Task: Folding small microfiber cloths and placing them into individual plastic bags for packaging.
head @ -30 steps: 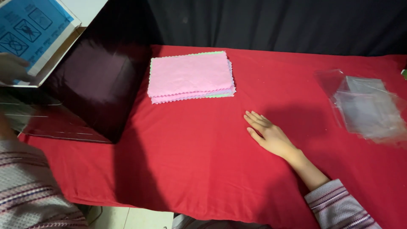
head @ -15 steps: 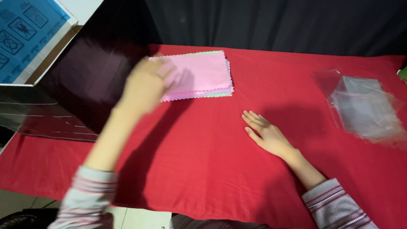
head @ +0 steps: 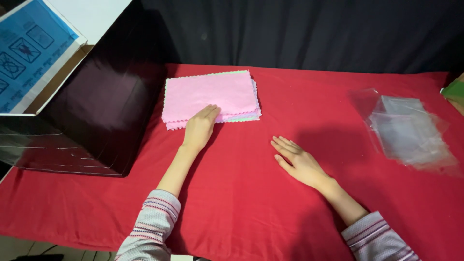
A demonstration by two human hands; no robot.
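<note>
two flat hands: left hand (head: 199, 128) on soft scalloped pink cloths (head: 210, 94).

Red tablecloth (head: 241, 203), dark box (head: 101, 111), blue printed sheet (head: 29, 53), clear plastic bags (head: 411, 135), black backdrop (head: 299, 34)

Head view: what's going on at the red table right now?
A person sits at a table with a red cloth. Their left hand lies flat on the near edge of a stack of pink cloths. Their right hand rests open on the red cloth, holding nothing. A pile of clear plastic bags lies untouched to the right; a dark box stands at left.
</note>
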